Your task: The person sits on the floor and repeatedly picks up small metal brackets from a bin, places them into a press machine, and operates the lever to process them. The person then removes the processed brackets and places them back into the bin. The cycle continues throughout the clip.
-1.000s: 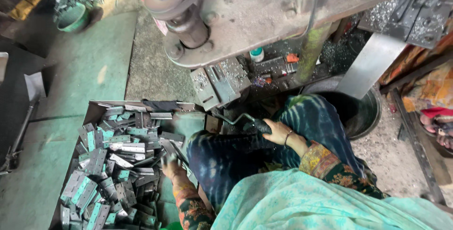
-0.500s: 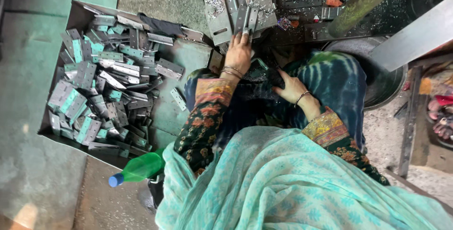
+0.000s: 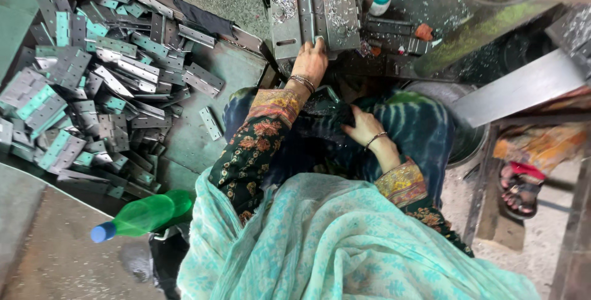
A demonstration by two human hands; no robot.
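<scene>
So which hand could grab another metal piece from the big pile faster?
Probably the left hand. It rests on the metal plates on the machine bed, on the same side as the tray of hinges. The right hand lies on the dark cloth in the lap, farther from the pile.

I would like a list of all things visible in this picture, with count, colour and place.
grey metal hinge plates: many, some with teal film, in the tray at left
green plastic bottle with blue cap: one, lying at lower left
silver hinge on the machine bed: one, top centre
dark round metal bucket: one, at right
left hand: on the silver hinge
right hand: resting on the lap
</scene>
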